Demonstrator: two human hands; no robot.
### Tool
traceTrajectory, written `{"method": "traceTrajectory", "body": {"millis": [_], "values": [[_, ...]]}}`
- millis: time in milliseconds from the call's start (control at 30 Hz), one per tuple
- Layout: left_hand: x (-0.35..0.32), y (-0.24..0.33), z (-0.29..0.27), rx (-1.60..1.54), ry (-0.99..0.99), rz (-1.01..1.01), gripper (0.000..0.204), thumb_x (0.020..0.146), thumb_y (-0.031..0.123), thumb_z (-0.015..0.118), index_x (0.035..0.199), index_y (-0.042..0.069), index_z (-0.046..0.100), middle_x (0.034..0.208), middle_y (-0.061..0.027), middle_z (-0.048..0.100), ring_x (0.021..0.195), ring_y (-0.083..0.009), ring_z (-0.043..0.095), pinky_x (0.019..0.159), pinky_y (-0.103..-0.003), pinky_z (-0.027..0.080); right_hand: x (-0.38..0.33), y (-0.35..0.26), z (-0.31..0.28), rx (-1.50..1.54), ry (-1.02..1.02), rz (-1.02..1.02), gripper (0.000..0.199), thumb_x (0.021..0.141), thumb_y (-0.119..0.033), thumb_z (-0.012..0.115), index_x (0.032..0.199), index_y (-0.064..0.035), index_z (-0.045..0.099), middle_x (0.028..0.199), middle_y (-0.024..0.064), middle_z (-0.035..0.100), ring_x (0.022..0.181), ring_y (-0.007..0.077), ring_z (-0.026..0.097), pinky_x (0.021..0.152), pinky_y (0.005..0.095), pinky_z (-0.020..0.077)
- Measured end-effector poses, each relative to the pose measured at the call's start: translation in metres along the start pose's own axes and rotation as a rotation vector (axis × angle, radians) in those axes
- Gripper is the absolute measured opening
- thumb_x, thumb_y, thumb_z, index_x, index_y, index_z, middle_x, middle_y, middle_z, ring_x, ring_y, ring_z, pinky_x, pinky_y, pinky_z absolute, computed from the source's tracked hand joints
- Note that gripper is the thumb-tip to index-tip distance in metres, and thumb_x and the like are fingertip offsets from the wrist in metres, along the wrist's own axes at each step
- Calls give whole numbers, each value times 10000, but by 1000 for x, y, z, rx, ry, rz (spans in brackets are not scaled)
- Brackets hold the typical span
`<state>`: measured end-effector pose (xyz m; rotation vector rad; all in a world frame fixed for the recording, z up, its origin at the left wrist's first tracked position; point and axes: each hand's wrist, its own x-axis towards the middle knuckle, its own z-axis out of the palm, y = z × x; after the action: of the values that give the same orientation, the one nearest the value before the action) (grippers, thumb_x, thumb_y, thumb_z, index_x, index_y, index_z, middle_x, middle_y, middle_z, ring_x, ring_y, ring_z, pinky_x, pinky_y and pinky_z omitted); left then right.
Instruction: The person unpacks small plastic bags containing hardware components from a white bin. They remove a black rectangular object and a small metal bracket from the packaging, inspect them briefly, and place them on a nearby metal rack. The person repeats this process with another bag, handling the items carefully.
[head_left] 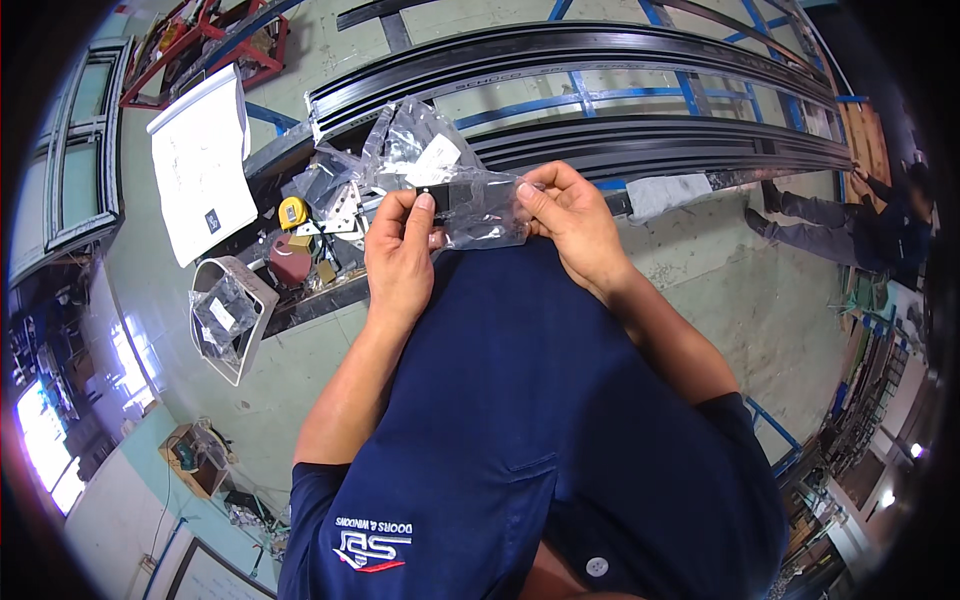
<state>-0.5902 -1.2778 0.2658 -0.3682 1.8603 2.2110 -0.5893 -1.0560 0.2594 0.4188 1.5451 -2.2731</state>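
Note:
A small clear plastic bag (485, 212) is stretched between my two hands in front of my chest. My left hand (398, 255) is closed on its left end, thumb on top, where a small flat black piece (432, 203) shows beside the thumb; whether the piece lies inside the bag I cannot tell. With thumb and fingers, my right hand (575, 222) pinches the bag's right end. Just beyond my left hand, a larger crumpled clear bag (412, 135) with a white label lies on the bench.
Long black metal profiles (600, 60) rest on blue stands beyond my hands. Near my left hand are a yellow tape measure (292, 212), a paper pad (203, 165) and a white bin (262, 290) holding plastic bags. A white cloth (668, 195) lies at right; another person (850, 225) is farther right.

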Motion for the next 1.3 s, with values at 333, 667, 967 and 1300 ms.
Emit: {"method": "traceTrajectory", "body": {"millis": [333, 667, 967, 1300], "values": [[5, 5, 1, 20, 67, 188, 187, 1075, 219, 637, 1081, 33, 656, 896, 26, 634, 758, -43, 549, 678, -206, 464, 4, -8, 13, -93, -165, 1, 359, 969, -15, 708, 1306, -14, 584, 1144, 95, 702, 963, 157, 687, 841, 305, 561], [9, 7, -5, 30, 39, 291, 171, 1073, 181, 634, 1141, 28, 669, 1001, -12, 699, 885, -62, 603, 789, -224, 490, 13, -12, 27, -87, -194, 13, 336, 943, -5, 744, 1249, -6, 606, 1149, 92, 701, 975, 146, 679, 867, 292, 566], [17, 9, -19, -269, 76, 266, 92, 1058, 72, 613, 1148, 52, 606, 1191, -109, 699, 1120, -244, 710, 900, -357, 610, 17, -4, 24, 24, -208, 26, 322, 920, 22, 751, 1221, -7, 638, 1079, 59, 710, 936, 130, 687, 846, 270, 570], [24, 38, -60, -504, 81, 354, 239, 1026, -48, 535, 1220, 77, 475, 1173, -79, 574, 1210, -427, 666, 882, -483, 668, 14, 1, 12, 144, -348, -10, 302, 914, 65, 733, 1186, -29, 642, 1094, 50, 698, 983, 124, 687, 920, 277, 557]]}}
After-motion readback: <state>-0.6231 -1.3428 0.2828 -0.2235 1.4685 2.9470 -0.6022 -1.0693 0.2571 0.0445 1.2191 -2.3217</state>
